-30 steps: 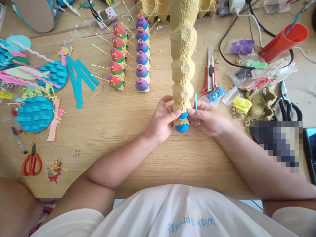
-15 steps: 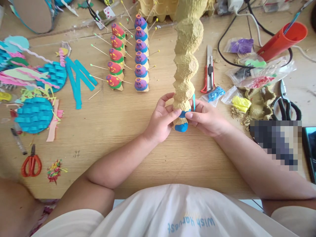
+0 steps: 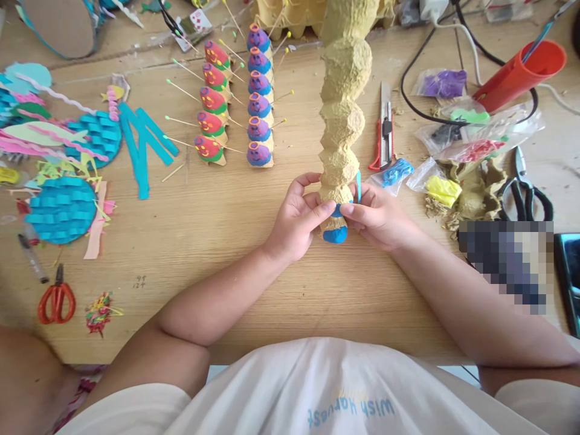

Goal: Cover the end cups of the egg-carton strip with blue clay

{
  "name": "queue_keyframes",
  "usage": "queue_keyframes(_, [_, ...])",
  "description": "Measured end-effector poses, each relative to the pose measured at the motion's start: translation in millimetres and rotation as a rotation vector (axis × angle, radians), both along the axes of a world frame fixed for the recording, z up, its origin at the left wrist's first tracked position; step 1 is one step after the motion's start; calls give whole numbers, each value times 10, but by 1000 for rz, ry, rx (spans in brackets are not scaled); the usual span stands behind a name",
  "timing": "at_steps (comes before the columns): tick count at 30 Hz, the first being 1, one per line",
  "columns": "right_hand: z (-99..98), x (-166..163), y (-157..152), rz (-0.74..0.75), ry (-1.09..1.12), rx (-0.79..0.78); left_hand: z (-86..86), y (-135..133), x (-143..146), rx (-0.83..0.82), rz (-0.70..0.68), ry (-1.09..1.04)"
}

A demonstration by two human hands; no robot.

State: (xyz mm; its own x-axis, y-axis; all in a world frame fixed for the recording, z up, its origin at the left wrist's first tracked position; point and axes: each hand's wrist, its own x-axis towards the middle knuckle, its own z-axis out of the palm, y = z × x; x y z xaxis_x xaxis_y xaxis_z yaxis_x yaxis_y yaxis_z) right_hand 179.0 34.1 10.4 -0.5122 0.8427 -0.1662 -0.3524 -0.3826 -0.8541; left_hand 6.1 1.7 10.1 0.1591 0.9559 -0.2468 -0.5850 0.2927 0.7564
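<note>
A long strip of bumpy egg carton (image 3: 342,118) stands toward me from the back, its near end between my hands. Blue modelling clay (image 3: 335,234) covers part of the last cup, and more blue lies on the cup behind it. My left hand (image 3: 301,220) grips the strip from the left, thumb on the blue patch. From the right, my right hand (image 3: 374,214) presses its thumb on the same patch. A thin light-blue tool (image 3: 359,186) sticks up from behind my right fingers; how they hold it is hidden.
Two rows of painted carton caterpillars (image 3: 259,106) with pins lie back left. Right of the strip are a box cutter (image 3: 385,130), bagged blue clay (image 3: 397,173), yellow clay (image 3: 444,190), black-handled scissors (image 3: 525,193) and a red cup (image 3: 516,75). Orange-handled scissors (image 3: 57,299) lie front left.
The near end of the carton strip has shifted very slightly to the right. Both hands keep the same hold, thumbs still at the blue clay.
</note>
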Motion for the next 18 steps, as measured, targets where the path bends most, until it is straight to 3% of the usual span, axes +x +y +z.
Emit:
queue_keyframes(13, [0,-9,-20,-34,-60,22,-53,-16,-11,36,-20,6])
queue_keyframes(18, [-34,77,30,93,-9,-11,-58,-14,-15,-14,-17,-14])
